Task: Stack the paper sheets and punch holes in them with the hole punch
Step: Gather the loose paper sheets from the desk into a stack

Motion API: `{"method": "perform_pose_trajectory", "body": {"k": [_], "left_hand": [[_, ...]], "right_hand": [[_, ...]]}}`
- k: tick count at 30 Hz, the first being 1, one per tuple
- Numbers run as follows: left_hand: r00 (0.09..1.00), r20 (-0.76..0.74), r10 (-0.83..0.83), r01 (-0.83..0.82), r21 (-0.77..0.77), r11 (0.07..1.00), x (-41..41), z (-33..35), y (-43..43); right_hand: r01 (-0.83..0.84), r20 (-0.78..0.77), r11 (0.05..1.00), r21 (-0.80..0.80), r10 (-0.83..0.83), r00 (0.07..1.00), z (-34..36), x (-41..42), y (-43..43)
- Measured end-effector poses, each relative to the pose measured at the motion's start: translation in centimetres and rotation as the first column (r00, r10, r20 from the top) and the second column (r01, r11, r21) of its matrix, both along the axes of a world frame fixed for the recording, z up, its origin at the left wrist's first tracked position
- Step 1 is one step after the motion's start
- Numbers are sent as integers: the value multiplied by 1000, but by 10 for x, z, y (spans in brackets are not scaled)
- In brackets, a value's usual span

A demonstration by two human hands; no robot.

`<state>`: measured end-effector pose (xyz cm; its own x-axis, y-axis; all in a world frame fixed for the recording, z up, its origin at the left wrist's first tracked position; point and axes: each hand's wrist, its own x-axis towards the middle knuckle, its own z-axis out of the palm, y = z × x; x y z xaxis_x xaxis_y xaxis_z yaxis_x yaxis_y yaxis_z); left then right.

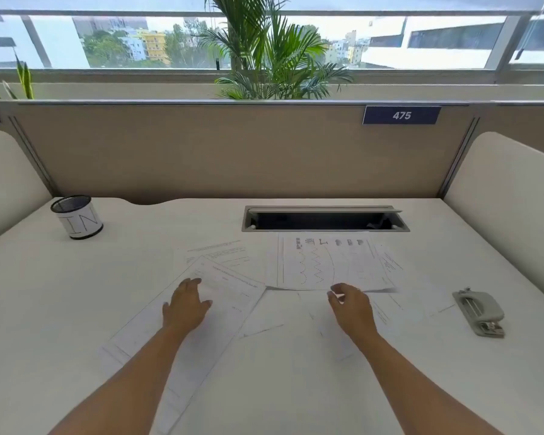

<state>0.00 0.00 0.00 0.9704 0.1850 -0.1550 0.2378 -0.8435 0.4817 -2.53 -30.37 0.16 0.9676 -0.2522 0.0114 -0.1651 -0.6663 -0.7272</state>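
Observation:
Several white paper sheets lie scattered over the middle of the white desk (76, 293). A sheet with wavy dotted lines (327, 262) lies at the back right, its near edge slightly lifted. A long tilted sheet (220, 296) lies at the left. My left hand (184, 304) hovers over that tilted sheet, fingers apart, holding nothing. My right hand (350, 304) is at the near edge of the wavy-line sheet with fingers curled and apart; no firm grip shows. The grey hole punch (479, 310) sits at the right, apart from both hands.
A black mesh pen cup (77, 219) with a white band stands at the back left. An open cable tray slot (324, 218) is set into the desk behind the papers. Beige partition panels enclose the desk at the back and on both sides.

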Motion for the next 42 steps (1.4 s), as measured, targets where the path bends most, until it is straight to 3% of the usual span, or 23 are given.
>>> {"method": "perform_pose_trajectory", "body": {"k": [5,13,23,30,36,42], "left_hand": [[992,-102,71,-64,64,996,16,-1,32],[979,-155,136,-135,13,991,35,-5,57],[958,-173,229,-195,194,961,40,0,57],[934,-195,299,-274,145,951,40,0,61],[895,-199,399,-406,7,914,42,-2,66],[900,-146,412,-400,101,911,39,-1,66]], "right_hand": [[308,-63,931,195,-301,951,-7,17,-21],[620,-146,758,202,-603,784,-9,42,-48],[716,-325,679,161,-648,688,-9,62,-70],[699,-310,705,117,-643,700,-12,65,-73],[665,-195,706,245,-636,747,-25,63,-72],[603,-50,754,260,-613,788,-29,57,-62]]}}
